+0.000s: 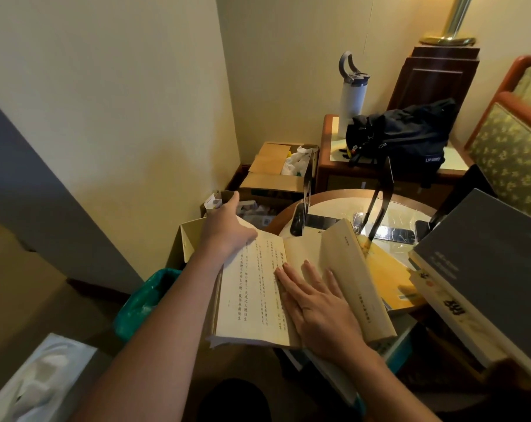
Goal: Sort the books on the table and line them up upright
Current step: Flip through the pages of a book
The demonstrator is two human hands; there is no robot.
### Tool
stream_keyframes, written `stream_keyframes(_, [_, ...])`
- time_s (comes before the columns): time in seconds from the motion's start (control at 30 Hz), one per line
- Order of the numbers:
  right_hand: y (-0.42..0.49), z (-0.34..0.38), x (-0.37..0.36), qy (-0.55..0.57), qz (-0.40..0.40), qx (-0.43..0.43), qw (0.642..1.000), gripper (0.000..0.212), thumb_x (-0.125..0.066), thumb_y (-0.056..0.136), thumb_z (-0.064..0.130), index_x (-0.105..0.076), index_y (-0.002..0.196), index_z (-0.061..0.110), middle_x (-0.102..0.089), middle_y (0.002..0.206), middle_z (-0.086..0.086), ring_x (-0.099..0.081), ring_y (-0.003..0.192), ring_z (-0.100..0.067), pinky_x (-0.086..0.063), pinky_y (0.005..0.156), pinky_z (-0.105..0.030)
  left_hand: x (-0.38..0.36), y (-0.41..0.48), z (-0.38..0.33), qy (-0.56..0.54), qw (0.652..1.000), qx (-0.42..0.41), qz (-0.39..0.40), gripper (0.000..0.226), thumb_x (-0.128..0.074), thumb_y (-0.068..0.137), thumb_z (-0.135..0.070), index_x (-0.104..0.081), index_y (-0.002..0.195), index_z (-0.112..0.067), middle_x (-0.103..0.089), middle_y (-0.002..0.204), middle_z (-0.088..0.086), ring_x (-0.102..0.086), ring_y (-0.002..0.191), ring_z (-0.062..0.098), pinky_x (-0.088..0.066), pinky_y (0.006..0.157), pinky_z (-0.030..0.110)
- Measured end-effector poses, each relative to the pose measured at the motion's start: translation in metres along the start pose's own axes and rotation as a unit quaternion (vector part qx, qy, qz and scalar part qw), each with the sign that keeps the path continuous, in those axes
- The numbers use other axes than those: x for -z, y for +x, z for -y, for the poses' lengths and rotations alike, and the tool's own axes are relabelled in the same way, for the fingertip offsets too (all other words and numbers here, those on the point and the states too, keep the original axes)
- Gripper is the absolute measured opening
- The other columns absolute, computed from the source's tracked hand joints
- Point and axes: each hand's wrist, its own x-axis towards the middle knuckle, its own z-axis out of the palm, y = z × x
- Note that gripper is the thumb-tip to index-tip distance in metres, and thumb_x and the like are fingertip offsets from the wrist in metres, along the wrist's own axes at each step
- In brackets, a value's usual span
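Observation:
A cream book (252, 287) lies open at the near left edge of the round table (328, 205), its pages printed in vertical text. My left hand (227, 229) grips the far left corner of the left page. My right hand (316, 300) presses flat, fingers straight, on the right page near the gutter. The thick right half of the book (355, 278) stands tilted up. A yellow book (389, 278) lies under it. At the right a dark grey book (495, 260) rests on a white book (452, 312) with black lettering.
A black metal bookend (303, 208) and a second dark stand (379, 202) are on the table, with phones (395, 233) behind. Cardboard boxes (276, 172) and a green bin (148, 300) sit left. A black bag (404, 135) and white bottle (352, 92) occupy the side table.

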Motion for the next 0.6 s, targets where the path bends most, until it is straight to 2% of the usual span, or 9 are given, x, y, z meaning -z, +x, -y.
stream_keyframes(0.07, [0.0, 0.002, -0.002, -0.006, -0.011, -0.01, 1.0, 0.05, 0.0, 0.099, 0.06, 0.017, 0.146, 0.06, 0.019, 0.159, 0.026, 0.028, 0.148, -0.014, 0.022, 0.119, -0.047, 0.0, -0.008, 0.004, -0.005, 1.0, 0.015, -0.005, 0.107, -0.083, 0.078, -0.032, -0.013, 0.159, -0.028, -0.05, 0.148, 0.007, -0.058, 0.123, 0.029, -0.06, 0.084, 0.037])
stream_keyframes(0.1, [0.0, 0.002, -0.003, -0.007, -0.014, -0.017, 1.0, 0.05, 0.001, 0.099, 0.061, 0.017, 0.147, 0.06, 0.02, 0.159, 0.024, 0.028, 0.148, -0.014, 0.021, 0.119, -0.047, 0.0, -0.015, 0.005, -0.011, 1.0, 0.022, -0.006, 0.112, -0.084, 0.077, -0.033, -0.009, 0.159, -0.028, -0.054, 0.142, 0.009, -0.061, 0.118, 0.028, -0.061, 0.081, 0.035])
stream_keyframes(0.2, [0.0, 0.004, -0.002, -0.011, -0.015, -0.027, 0.999, 0.051, 0.002, 0.098, 0.062, 0.016, 0.148, 0.059, 0.021, 0.16, 0.022, 0.029, 0.147, -0.014, 0.02, 0.12, -0.046, -0.001, -0.046, 0.009, -0.01, 1.0, 0.027, 0.008, 0.122, -0.084, 0.078, -0.033, 0.008, 0.159, -0.028, -0.062, 0.128, 0.006, -0.064, 0.099, 0.015, -0.049, 0.059, 0.017])
stream_keyframes(0.27, [0.001, 0.004, -0.002, -0.018, -0.016, -0.031, 0.999, 0.051, 0.001, 0.099, 0.062, 0.016, 0.148, 0.059, 0.022, 0.16, 0.021, 0.029, 0.147, -0.014, 0.021, 0.119, -0.046, -0.002, -0.069, 0.013, -0.014, 1.0, 0.023, 0.011, 0.124, -0.083, 0.08, -0.032, 0.016, 0.157, -0.033, -0.062, 0.128, 0.002, -0.061, 0.092, 0.008, -0.044, 0.052, 0.014])
stream_keyframes(0.37, [0.001, 0.005, -0.003, -0.02, -0.021, -0.031, 0.999, 0.049, 0.0, 0.1, 0.062, 0.017, 0.146, 0.06, 0.021, 0.161, 0.021, 0.028, 0.147, -0.014, 0.021, 0.12, -0.046, -0.007, -0.099, 0.023, -0.042, 0.999, 0.01, 0.012, 0.125, -0.081, 0.082, -0.028, 0.021, 0.152, -0.045, -0.059, 0.131, -0.003, -0.064, 0.097, 0.008, -0.055, 0.058, 0.018])
stream_keyframes(0.5, [0.0, 0.004, -0.004, -0.02, -0.019, -0.028, 0.999, 0.05, 0.0, 0.099, 0.062, 0.015, 0.147, 0.059, 0.02, 0.161, 0.02, 0.027, 0.148, -0.015, 0.018, 0.121, -0.049, -0.007, -0.131, 0.034, -0.052, 0.997, 0.007, 0.051, 0.122, -0.08, 0.082, -0.027, 0.017, 0.151, -0.051, -0.052, 0.133, -0.006, -0.054, 0.098, 0.002, -0.053, 0.062, 0.017])
stream_keyframes(0.6, [0.0, 0.003, -0.004, -0.021, -0.018, -0.026, 0.999, 0.052, 0.0, 0.098, 0.063, 0.014, 0.148, 0.059, 0.022, 0.161, 0.019, 0.026, 0.149, -0.017, 0.016, 0.121, -0.051, -0.006, -0.14, 0.041, -0.049, 0.995, 0.026, 0.083, 0.122, -0.082, 0.079, -0.027, 0.013, 0.152, -0.051, -0.05, 0.132, -0.004, -0.053, 0.112, 0.009, -0.059, 0.085, 0.031])
